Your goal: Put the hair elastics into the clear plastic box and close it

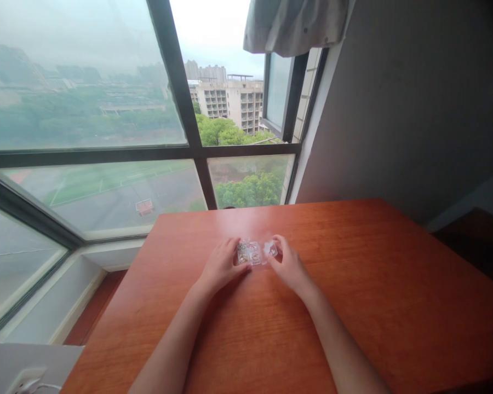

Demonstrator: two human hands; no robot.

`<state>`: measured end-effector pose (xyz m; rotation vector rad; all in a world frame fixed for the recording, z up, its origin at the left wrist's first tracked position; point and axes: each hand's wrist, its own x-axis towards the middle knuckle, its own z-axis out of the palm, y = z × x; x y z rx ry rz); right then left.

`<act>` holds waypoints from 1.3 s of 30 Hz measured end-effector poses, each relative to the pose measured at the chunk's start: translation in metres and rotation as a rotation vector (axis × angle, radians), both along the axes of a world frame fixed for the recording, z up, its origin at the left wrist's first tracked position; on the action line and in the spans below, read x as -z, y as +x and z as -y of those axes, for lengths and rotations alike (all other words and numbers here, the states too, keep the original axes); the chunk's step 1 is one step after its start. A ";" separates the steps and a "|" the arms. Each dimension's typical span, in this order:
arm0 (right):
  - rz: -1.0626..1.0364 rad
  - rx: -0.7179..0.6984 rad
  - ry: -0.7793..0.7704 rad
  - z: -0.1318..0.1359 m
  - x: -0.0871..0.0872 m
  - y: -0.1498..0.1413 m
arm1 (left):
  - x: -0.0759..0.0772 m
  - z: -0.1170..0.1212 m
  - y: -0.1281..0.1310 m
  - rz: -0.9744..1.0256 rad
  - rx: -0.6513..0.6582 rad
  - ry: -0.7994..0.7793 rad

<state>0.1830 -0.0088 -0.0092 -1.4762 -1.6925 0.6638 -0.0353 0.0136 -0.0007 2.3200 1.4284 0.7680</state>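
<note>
Near the far side of the table, a small clear plastic compartment box (pixel 253 255) holds tiny items, some gold-coloured, too small to name. My left hand (pixel 224 262) grips the box at its left end, thumb along the near edge and fingers on the far side. To the right, my right hand (pixel 287 265) pinches a small clear plastic piece (pixel 270 249) with a whitish look between thumb and fingers. This piece sits close beside the box's right end; whether the two are joined I cannot make out.
The reddish-brown wooden table (pixel 267 339) spreads around both hands. Beyond its far edge stand dark-framed windows (pixel 197 150), one pane swung open. A grey curtain (pixel 296 24) hangs above, and a grey wall (pixel 394 109) rises on the right. A white cable (pixel 41 386) shows at lower left.
</note>
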 end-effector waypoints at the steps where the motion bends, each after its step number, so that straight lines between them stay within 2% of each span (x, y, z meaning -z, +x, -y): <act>1: -0.021 -0.045 0.006 0.002 -0.001 -0.003 | 0.001 0.000 0.001 0.000 0.011 -0.001; 4: 0.066 -0.167 0.080 0.008 -0.002 -0.011 | 0.004 0.002 0.006 -0.008 0.032 0.006; 9: 0.137 -0.248 0.132 0.010 -0.003 -0.016 | 0.010 0.001 0.007 -0.003 0.014 0.008; 20: 0.174 -0.197 0.141 0.010 -0.004 -0.017 | 0.009 0.003 0.012 -0.031 0.033 0.034; 28: 0.229 -0.167 0.093 0.009 0.000 -0.013 | 0.005 0.002 0.007 -0.003 0.066 -0.015; 35: 0.284 -0.232 0.076 0.008 0.000 -0.010 | 0.004 0.003 0.008 0.023 0.072 -0.013; 39: 0.277 -0.242 0.119 0.007 -0.001 -0.009 | 0.004 0.003 0.010 0.012 0.063 -0.010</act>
